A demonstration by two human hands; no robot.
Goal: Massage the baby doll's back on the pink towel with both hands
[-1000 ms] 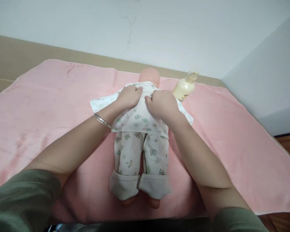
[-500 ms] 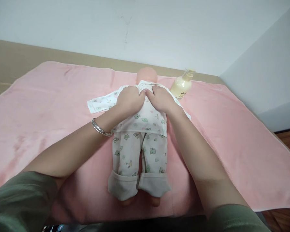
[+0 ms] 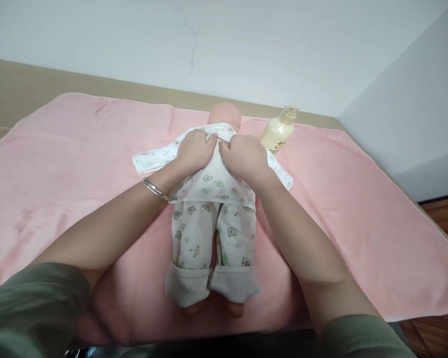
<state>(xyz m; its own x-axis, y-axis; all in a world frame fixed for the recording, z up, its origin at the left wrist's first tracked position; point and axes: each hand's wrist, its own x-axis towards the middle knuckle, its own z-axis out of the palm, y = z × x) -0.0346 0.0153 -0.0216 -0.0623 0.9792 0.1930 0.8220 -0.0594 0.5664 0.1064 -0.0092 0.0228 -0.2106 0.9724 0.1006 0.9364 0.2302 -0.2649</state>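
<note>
A baby doll (image 3: 224, 114) lies on a pink blanket, the back of its bald head showing and its feet toward me. It wears a white printed shirt (image 3: 212, 186) and matching trousers (image 3: 197, 233) with cuffs rolled up. My left hand (image 3: 197, 150), a silver bangle on its wrist, is closed on the shirt's upper back. Beside it my right hand (image 3: 246, 156) is closed on the shirt too, its fingers curled and thumb toward the left one. Both sleeves of the shirt spread out sideways.
The pink blanket (image 3: 108, 134) covers the tabletop. A cream pump bottle (image 3: 278, 132) stands right of the doll's head. Behind the table rises a white wall (image 3: 115, 44). A dark object (image 3: 78, 353) shows partly at the bottom edge.
My right hand's fingers have curled in more and the hand has shifted slightly. The shirt's fabric near the neck is bunched differently. The view has moved a little.
</note>
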